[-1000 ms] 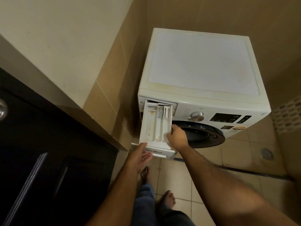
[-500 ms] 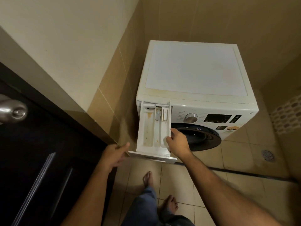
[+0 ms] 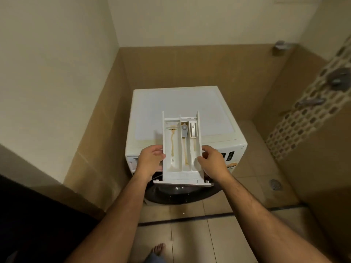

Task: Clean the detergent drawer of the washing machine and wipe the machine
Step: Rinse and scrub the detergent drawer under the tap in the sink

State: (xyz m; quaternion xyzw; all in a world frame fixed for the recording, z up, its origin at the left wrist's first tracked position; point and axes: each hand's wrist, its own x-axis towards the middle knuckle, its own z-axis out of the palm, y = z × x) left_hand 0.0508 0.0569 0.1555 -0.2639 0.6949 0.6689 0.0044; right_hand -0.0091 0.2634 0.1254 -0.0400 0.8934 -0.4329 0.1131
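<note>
The white detergent drawer (image 3: 177,149) is out of the washing machine (image 3: 212,114) and held level in the air in front of it. Brown residue streaks run down its compartments, and a grey cap sits near its far end. My left hand (image 3: 151,160) grips the drawer's left wall. My right hand (image 3: 212,160) grips its right wall, thumb on the rim. The machine's empty drawer slot (image 3: 133,162) shows at the top left of its front panel. The dark round door (image 3: 180,194) lies below the drawer.
Tiled walls close in on the left and behind the machine. Taps (image 3: 338,78) stick out of the mosaic strip on the right wall. A floor drain (image 3: 275,184) sits to the right. A dark door (image 3: 38,215) fills the lower left. My bare foot (image 3: 158,249) stands on the floor tiles.
The drawer has come fully out of its slot and risen in front of the machine. My left hand moved from beside the drawer onto its left wall. The view has stepped back.
</note>
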